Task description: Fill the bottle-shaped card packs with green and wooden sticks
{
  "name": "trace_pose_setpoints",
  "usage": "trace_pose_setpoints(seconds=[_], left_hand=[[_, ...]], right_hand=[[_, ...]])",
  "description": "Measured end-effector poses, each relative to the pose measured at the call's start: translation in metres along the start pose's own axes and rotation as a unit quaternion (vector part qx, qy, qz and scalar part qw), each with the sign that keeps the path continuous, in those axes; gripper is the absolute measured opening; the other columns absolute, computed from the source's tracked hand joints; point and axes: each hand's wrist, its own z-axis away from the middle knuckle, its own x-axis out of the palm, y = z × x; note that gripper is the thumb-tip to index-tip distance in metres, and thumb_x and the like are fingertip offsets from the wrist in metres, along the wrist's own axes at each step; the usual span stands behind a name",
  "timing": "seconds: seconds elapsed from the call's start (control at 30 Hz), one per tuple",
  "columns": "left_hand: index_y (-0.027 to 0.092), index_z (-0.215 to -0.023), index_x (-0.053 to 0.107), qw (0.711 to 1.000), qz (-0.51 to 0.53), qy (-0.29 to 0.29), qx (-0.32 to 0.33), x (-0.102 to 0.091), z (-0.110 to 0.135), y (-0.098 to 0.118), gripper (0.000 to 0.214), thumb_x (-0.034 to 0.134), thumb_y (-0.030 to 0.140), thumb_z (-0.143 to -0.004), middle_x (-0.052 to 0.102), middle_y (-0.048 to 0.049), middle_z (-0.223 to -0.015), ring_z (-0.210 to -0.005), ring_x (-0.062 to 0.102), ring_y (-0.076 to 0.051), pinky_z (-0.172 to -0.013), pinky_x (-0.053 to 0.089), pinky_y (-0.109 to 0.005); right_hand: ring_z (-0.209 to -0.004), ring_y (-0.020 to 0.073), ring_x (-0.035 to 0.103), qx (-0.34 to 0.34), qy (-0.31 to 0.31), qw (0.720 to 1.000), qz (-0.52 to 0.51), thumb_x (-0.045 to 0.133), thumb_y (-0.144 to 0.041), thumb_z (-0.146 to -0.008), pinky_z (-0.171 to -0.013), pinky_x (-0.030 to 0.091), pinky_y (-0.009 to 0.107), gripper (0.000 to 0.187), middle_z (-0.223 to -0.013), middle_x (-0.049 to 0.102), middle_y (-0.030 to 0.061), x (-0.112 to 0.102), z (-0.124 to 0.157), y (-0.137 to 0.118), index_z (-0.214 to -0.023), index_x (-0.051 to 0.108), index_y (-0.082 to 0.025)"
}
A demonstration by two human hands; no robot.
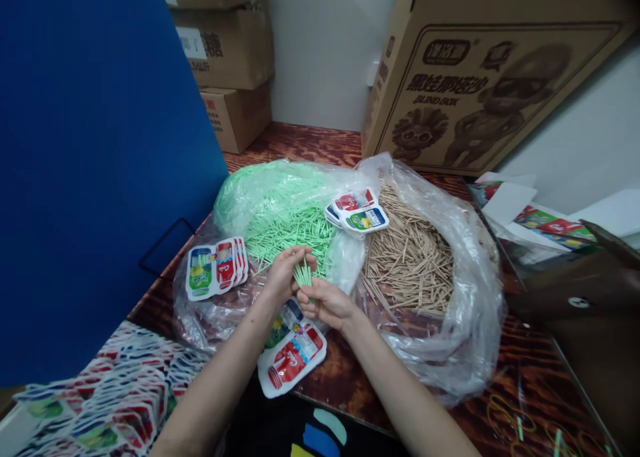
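My left hand (285, 274) and my right hand (325, 302) meet over the table's middle, both closed on a small bundle of green sticks (303, 275) that stands upright between the fingers. Just below the hands lies a printed blister pack (290, 354) with red and green panels. Behind the hands a clear plastic bag holds a heap of green sticks (285, 217). To its right another bag holds a heap of plain wooden sticks (410, 257).
Stacked printed packs (216, 268) lie at the left, more packs (357, 212) rest between the two heaps, and a big pile of them (105, 404) fills the bottom left. A blue panel (90, 164) stands left. Cardboard boxes (480, 77) stand behind. Rubber bands (510, 410) lie on the table, bottom right.
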Motion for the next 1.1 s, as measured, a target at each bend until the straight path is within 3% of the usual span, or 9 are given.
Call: trace_pose_setpoints(seconds=[0.17,0.3,0.43,0.53,0.63,0.7,0.77,0.87,1.1], left_hand=[[0.016,-0.088,0.061,0.998,-0.021,0.035,0.046,-0.002,-0.014,0.015,0.022,0.063,0.035,-0.077,0.070,-0.0096,-0.093,-0.095,0.066,-0.023,-0.089,0.050,-0.043],[0.024,-0.114,0.060,0.966,-0.182,0.072,0.167,0.003,-0.003,0.015,0.036,0.064,0.027,-0.079,0.048,-0.0057,-0.142,-0.138,0.032,-0.022,-0.113,0.025,-0.043],[0.024,-0.109,0.068,0.894,-0.390,-0.102,0.195,0.011,0.035,-0.001,0.027,0.054,0.031,-0.086,0.066,-0.0062,-0.121,-0.119,0.055,-0.025,-0.106,0.036,-0.043],[0.025,-0.112,0.067,0.888,-0.399,-0.163,0.159,0.010,0.062,-0.009,0.031,0.048,0.033,-0.089,0.068,-0.0066,-0.117,-0.111,0.061,-0.025,-0.100,0.042,-0.041],[0.023,-0.128,0.054,0.913,-0.366,-0.066,0.170,-0.004,0.082,-0.008,0.039,0.043,0.033,-0.093,0.058,-0.0079,-0.132,-0.119,0.055,-0.022,-0.101,0.041,-0.038],[0.021,-0.123,0.056,0.902,-0.386,0.032,0.189,-0.020,0.092,-0.007,0.035,0.044,0.034,-0.092,0.063,-0.0090,-0.123,-0.111,0.059,-0.022,-0.096,0.044,-0.038],[0.020,-0.108,0.063,0.864,-0.450,0.086,0.209,-0.039,0.101,-0.010,0.027,0.047,0.034,-0.091,0.068,-0.0081,-0.108,-0.101,0.062,-0.023,-0.091,0.046,-0.038],[0.021,-0.098,0.064,0.794,-0.554,0.067,0.242,-0.061,0.111,-0.021,0.020,0.050,0.032,-0.089,0.068,-0.0074,-0.100,-0.097,0.060,-0.025,-0.088,0.045,-0.040],[0.018,-0.118,0.057,0.667,-0.706,0.077,0.223,-0.071,0.120,-0.041,0.042,0.060,0.037,-0.081,0.061,-0.0140,-0.110,-0.102,0.054,-0.033,-0.084,0.042,-0.045]], right_hand=[[-0.045,0.0037,0.039,-0.023,0.062,0.998,0.008,0.075,-0.033,-0.072,-0.045,0.031,0.018,0.028,-0.059,0.050,-0.0066,0.000,0.018,0.012,-0.085,0.059,-0.014],[-0.046,0.0047,0.044,-0.044,0.094,0.994,0.014,0.075,-0.036,-0.071,-0.047,0.035,0.019,0.030,-0.060,0.052,-0.0058,-0.004,0.029,0.016,-0.083,0.058,-0.015],[-0.050,0.0085,0.050,-0.060,0.105,0.991,0.050,0.077,-0.037,-0.067,-0.052,0.039,0.021,0.030,-0.059,0.055,-0.0036,-0.006,0.029,0.021,-0.074,0.055,-0.017],[-0.050,0.0104,0.048,-0.087,0.115,0.985,0.092,0.074,-0.040,-0.069,-0.052,0.039,0.024,0.029,-0.056,0.052,-0.0037,-0.001,0.034,0.028,-0.071,0.055,-0.018],[-0.058,0.0129,0.050,-0.148,0.143,0.959,0.194,0.062,-0.040,-0.082,-0.059,0.040,0.026,0.022,-0.061,0.053,-0.0022,0.004,0.055,0.035,-0.076,0.058,-0.019],[-0.068,0.0152,0.053,-0.193,0.183,0.920,0.289,0.054,-0.036,-0.088,-0.068,0.041,0.028,0.017,-0.070,0.056,-0.0005,0.005,0.071,0.042,-0.082,0.059,-0.021],[-0.078,0.0176,0.054,-0.216,0.224,0.877,0.366,0.051,-0.033,-0.091,-0.075,0.041,0.029,0.015,-0.078,0.059,0.0013,0.001,0.085,0.053,-0.084,0.059,-0.022],[-0.085,0.0198,0.055,-0.228,0.258,0.842,0.415,0.049,-0.031,-0.092,-0.079,0.040,0.030,0.016,-0.084,0.060,0.0032,-0.006,0.093,0.069,-0.086,0.060,-0.022],[-0.082,0.0194,0.058,-0.247,0.252,0.847,0.397,0.047,-0.033,-0.093,-0.078,0.041,0.030,0.022,-0.083,0.062,0.0039,-0.012,0.088,0.080,-0.084,0.063,-0.021]])
